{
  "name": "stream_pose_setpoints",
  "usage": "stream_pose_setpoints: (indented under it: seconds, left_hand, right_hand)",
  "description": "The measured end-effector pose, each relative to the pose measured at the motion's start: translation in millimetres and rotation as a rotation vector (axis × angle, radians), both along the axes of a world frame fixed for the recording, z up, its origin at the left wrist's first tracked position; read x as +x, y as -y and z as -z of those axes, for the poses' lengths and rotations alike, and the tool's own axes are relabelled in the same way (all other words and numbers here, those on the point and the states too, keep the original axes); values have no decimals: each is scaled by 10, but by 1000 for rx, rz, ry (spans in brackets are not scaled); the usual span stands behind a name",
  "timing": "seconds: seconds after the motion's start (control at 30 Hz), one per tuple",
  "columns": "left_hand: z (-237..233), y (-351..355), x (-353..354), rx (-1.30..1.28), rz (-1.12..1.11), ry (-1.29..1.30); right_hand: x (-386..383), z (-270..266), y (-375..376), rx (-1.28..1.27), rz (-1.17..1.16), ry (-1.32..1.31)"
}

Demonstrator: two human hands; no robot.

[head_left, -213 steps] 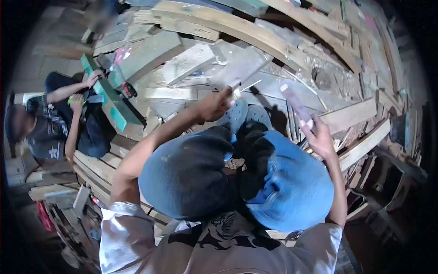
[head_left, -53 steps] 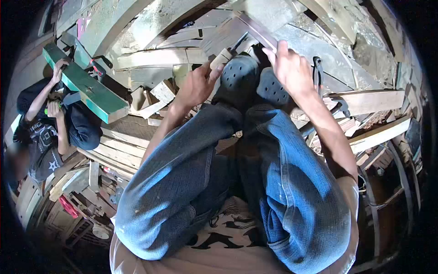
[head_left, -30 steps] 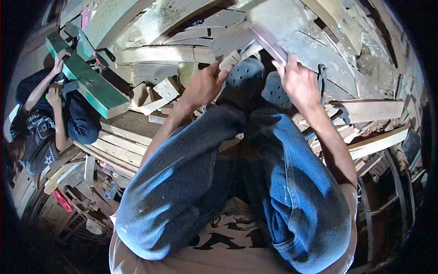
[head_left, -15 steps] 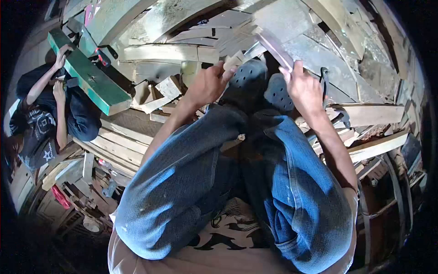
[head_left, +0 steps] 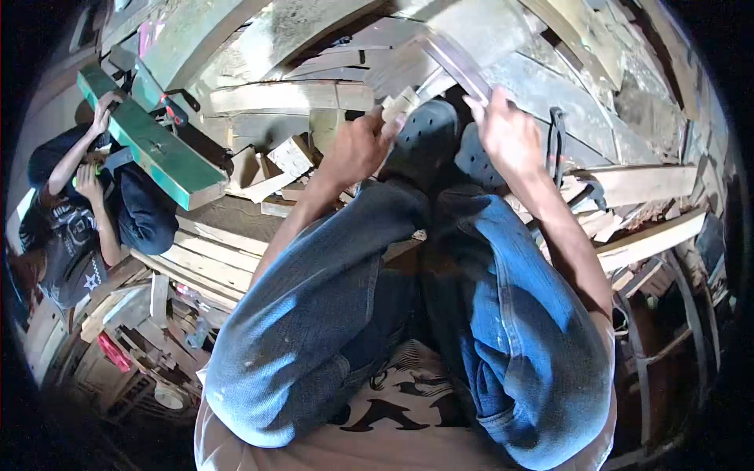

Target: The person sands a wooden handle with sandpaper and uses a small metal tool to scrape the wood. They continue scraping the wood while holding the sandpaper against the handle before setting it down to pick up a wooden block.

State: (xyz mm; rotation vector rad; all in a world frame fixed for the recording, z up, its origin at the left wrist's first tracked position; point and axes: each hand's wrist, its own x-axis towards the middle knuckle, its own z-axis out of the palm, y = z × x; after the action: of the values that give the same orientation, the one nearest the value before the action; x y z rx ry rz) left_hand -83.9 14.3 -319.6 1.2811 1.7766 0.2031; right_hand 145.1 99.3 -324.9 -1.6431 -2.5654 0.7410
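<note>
My left hand [head_left: 359, 147] is closed round a tool with a pale, blocky handle [head_left: 401, 104] and a flat shiny metal shaft, pointing up and right, chisel-like in shape. In my closed right hand [head_left: 509, 135] is a long flat grey-purple bar [head_left: 459, 64], slanting up and left, its far end smeared by motion. The bar overlaps the tip of the metal shaft in this view. Behind both lies a wide grey board [head_left: 491, 35]. Dark perforated clogs [head_left: 430, 128] on my feet sit just below the tools, between my hands.
At left a seated person [head_left: 71, 212] holds a green-painted beam [head_left: 153, 137] and a hammer-like tool [head_left: 118, 158]. A red-and-black handled saw [head_left: 171, 110] lies beyond the beam. Wood offcuts [head_left: 290, 157] are by my left forearm; a dark clamp-like tool [head_left: 557, 145] stands right of my right hand.
My right hand has shifted left and slightly up, carrying the bar's far end up and left. My left hand stays nearly in place. The other person's lower hand has moved left and down.
</note>
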Motion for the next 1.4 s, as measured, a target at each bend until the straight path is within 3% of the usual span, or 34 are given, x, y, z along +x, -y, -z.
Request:
stream_pose_setpoints:
  seconds: [0.07,0.13,0.2,0.27,0.3,0.37,0.47,0.53,0.6,0.7,0.77,0.9,1.03,1.07,1.17,1.23,1.4]
  left_hand:
    - [-21,-4,31,72,-29,36]
    - [-44,-41,12,-72,22,-23]
    - [65,60,-5,174,24,-4]
    - [119,87,-5,258,13,0]
    - [83,84,-16,250,16,1]
    - [-5,16,-5,-23,21,-19]
    - [-37,-34,11,-72,4,20]
    - [29,2,-7,-59,6,-11]
    - [-2,26,-6,174,33,0]
    - [-32,2,-14,33,8,1]
    - [-73,-47,28,-8,-7,7]
    - [-52,-57,39,-23,-4,-9]
    - [-82,-3,29,39,-51,29]
    - [-92,-28,21,8,-44,43]
    - [-35,-10,23,41,-22,-20]
    - [-46,-41,56,11,-26,18]
    - [-70,-17,42,24,-32,6]
  right_hand:
    - [4,45,10,113,-23,64]
    - [62,-24,45,69,-47,45]
    - [199,-27,115,49,-54,74]
    - [197,3,108,69,-47,115]
    - [167,-21,79,29,-13,52]
    - [37,66,-5,75,-26,64]
    - [-9,64,-8,114,-8,55]
    - [70,7,48,51,-12,60]
    - [142,-47,110,64,-13,75]
    - [79,81,33,71,6,87]
    - [-26,144,-34,233,-62,52]
    - [120,65,41,16,-3,47]
    - [259,57,111,174,-86,117]
    - [190,12,62,58,-36,116]
    - [80,45,-26,21,-37,56]
    - [97,103,0,236,-95,58]
    - [284,-50,120,31,-46,99]
